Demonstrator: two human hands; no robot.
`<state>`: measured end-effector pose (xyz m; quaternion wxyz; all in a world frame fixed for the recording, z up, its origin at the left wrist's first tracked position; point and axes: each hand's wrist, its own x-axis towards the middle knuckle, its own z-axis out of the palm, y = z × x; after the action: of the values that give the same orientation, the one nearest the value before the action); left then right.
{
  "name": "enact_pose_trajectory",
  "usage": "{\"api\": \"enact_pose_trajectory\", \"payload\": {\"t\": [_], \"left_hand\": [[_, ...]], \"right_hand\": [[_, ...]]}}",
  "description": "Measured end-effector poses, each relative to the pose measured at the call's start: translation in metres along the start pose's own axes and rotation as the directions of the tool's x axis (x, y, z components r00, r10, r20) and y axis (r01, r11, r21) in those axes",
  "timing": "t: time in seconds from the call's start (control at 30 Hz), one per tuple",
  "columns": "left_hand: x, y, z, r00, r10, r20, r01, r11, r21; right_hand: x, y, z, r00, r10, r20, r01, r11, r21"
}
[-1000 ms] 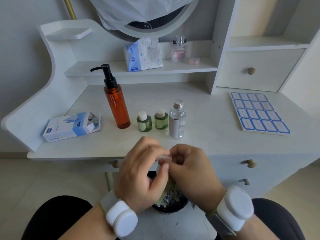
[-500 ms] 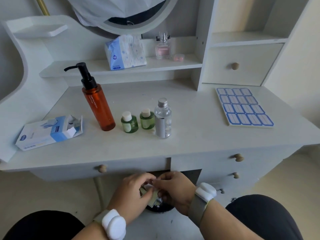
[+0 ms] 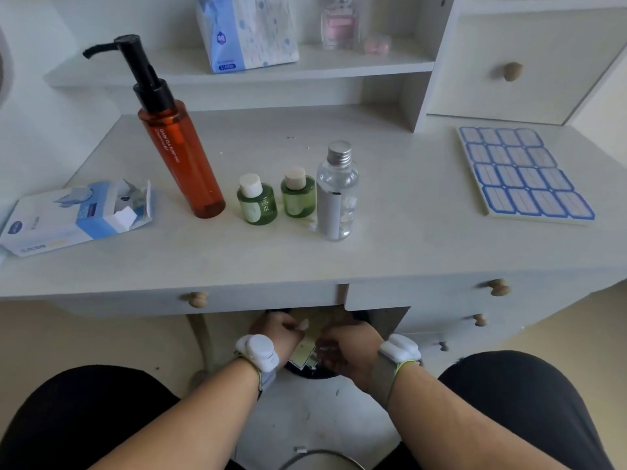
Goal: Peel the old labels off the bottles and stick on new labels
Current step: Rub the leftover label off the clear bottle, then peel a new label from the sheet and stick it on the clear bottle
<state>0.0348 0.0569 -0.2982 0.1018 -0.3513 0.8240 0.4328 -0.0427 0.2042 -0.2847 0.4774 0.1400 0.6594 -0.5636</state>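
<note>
On the desk stand an orange pump bottle (image 3: 183,157), two small green bottles (image 3: 257,202) (image 3: 297,197), and a clear bottle (image 3: 336,195) with a silver cap and a grey label. A sheet of blue-edged new labels (image 3: 522,174) lies at the right. Both hands are low, under the desk's front edge, above a black bin (image 3: 310,371). My left hand (image 3: 276,332) pinches a small white peeled label (image 3: 303,323). My right hand (image 3: 351,349) is close beside it with fingers curled down over the bin; what they hold is hidden.
An opened blue-and-white box (image 3: 74,217) lies at the desk's left. On the shelf behind are a tissue pack (image 3: 246,32) and a perfume bottle (image 3: 339,25). Drawer knobs (image 3: 197,299) (image 3: 498,287) stick out above the hands. My knees flank the bin.
Both hands dropped from the desk's edge down to the bin under the desk, carrying the white scrap. The view has moved closer to the desk.
</note>
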Motion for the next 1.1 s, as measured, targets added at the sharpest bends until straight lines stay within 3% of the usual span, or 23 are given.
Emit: {"api": "enact_pose_trajectory", "payload": {"t": [0.07, 0.23, 0.3, 0.4, 0.57, 0.8, 0.97, 1.1], "left_hand": [[0.008, -0.003, 0.002, 0.999, -0.008, 0.039, 0.011, 0.997, -0.075], [0.018, -0.003, 0.002, 0.977, -0.184, 0.107, 0.206, 0.939, -0.273], [0.016, -0.004, -0.001, 0.976, -0.180, 0.122, 0.207, 0.942, -0.265], [0.002, 0.004, -0.004, 0.986, -0.144, 0.080, 0.154, 0.978, -0.142], [-0.023, 0.029, -0.004, 0.986, -0.026, 0.165, 0.012, 0.996, 0.084], [-0.080, 0.091, -0.021, 0.929, 0.088, 0.361, -0.246, 0.873, 0.421], [-0.129, 0.155, -0.046, 0.847, 0.271, 0.457, -0.458, 0.808, 0.370], [-0.160, 0.204, -0.066, 0.752, 0.452, 0.480, -0.565, 0.817, 0.116]], "right_hand": [[0.002, 0.000, -0.002, 1.000, 0.008, 0.001, -0.008, 1.000, 0.002], [0.007, -0.001, -0.007, 1.000, 0.010, 0.011, -0.010, 1.000, -0.001], [0.005, -0.003, -0.008, 1.000, 0.009, 0.006, -0.009, 1.000, 0.011], [-0.001, -0.006, -0.008, 1.000, -0.016, 0.002, 0.016, 1.000, 0.021], [-0.022, -0.014, -0.008, 0.998, -0.070, -0.004, 0.070, 0.997, -0.020], [-0.076, -0.030, -0.026, 0.984, -0.165, 0.069, 0.177, 0.959, -0.222], [-0.139, -0.053, -0.059, 0.939, -0.327, 0.107, 0.340, 0.831, -0.440], [-0.197, -0.082, -0.094, 0.875, -0.449, 0.183, 0.473, 0.705, -0.528]]}}
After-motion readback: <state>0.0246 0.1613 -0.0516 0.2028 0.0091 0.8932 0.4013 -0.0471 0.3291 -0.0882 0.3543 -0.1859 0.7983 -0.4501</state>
